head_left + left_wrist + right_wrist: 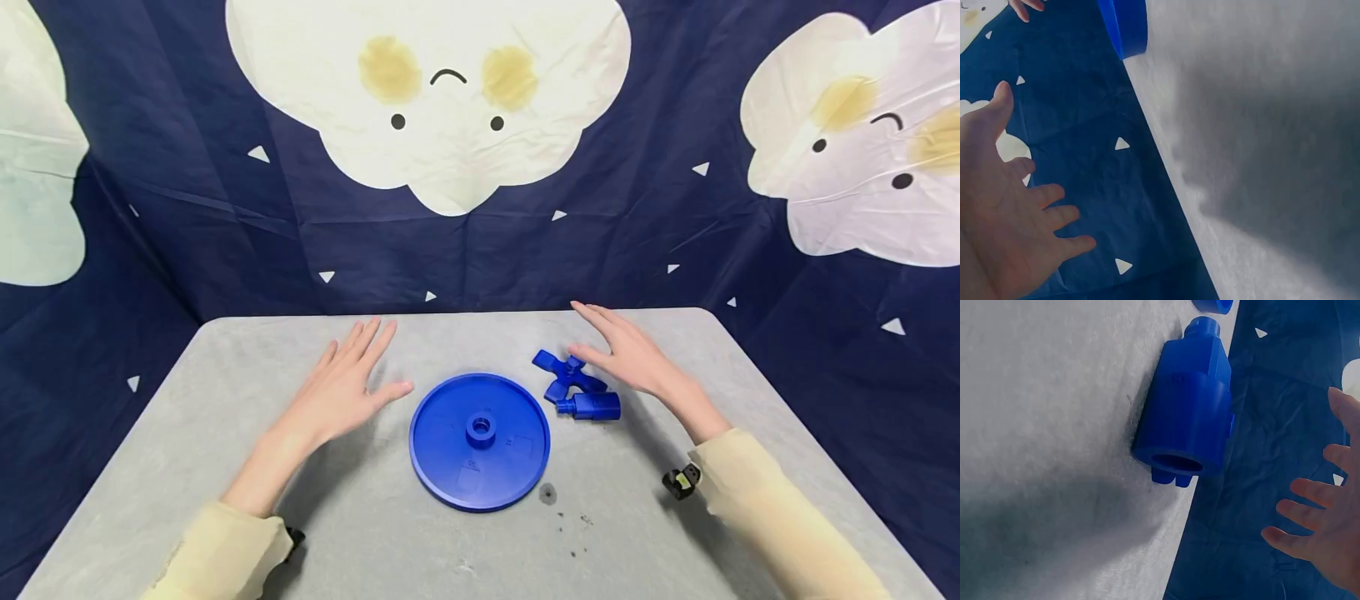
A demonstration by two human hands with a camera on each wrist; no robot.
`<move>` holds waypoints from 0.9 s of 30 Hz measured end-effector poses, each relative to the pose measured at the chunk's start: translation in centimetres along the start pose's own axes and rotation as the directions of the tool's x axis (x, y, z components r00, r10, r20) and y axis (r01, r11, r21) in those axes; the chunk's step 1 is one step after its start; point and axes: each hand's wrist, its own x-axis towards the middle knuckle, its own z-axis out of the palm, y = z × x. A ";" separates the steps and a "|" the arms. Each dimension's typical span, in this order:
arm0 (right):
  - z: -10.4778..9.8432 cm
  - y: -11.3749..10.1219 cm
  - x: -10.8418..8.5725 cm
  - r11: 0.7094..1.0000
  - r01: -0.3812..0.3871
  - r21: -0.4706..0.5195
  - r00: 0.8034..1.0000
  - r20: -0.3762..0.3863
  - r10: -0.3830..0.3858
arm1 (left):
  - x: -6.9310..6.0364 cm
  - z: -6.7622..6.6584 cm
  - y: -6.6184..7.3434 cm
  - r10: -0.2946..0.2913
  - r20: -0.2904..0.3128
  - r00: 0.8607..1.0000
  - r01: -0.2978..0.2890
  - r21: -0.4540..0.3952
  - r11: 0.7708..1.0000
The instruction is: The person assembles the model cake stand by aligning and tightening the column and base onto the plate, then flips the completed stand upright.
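Navy cloth [202,208] w/ white clouds [450,171] is hanging behind a grey table [360,533]; a few dark spots [548,494] are marking the top. Head view: I'm seeing a blue disc [450,467] lying flat approx. mid-table, its hub [481,440] facing up. L hand [337,396] is hovering left of it, fingers straight & spread, holding nothing. R hand [633,350] is hovering by the blue cross piece [572,379], right of the disc; fingers extended, grip likewise empty. A blue cylinder [597,407] is lying on its side just beside the cross piece, narrow end pointing discward; touching or not, can't tell.

L wrist view: palm's showing, fingers apart, nothing in it; the disc's rim is peeking in up top.

R wrist view: cylinder's showing its hollow end, cross piece mostly hiding behind; R hand's fingers are standing apart, clear of both.
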 end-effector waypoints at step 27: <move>1.9 -0.5 -4.2 0.991 0.008 0.135 1.000 -0.022 -0.005 | -4.3 1.4 2.3 -0.029 0.036 0.999 0.033 -0.112 0.993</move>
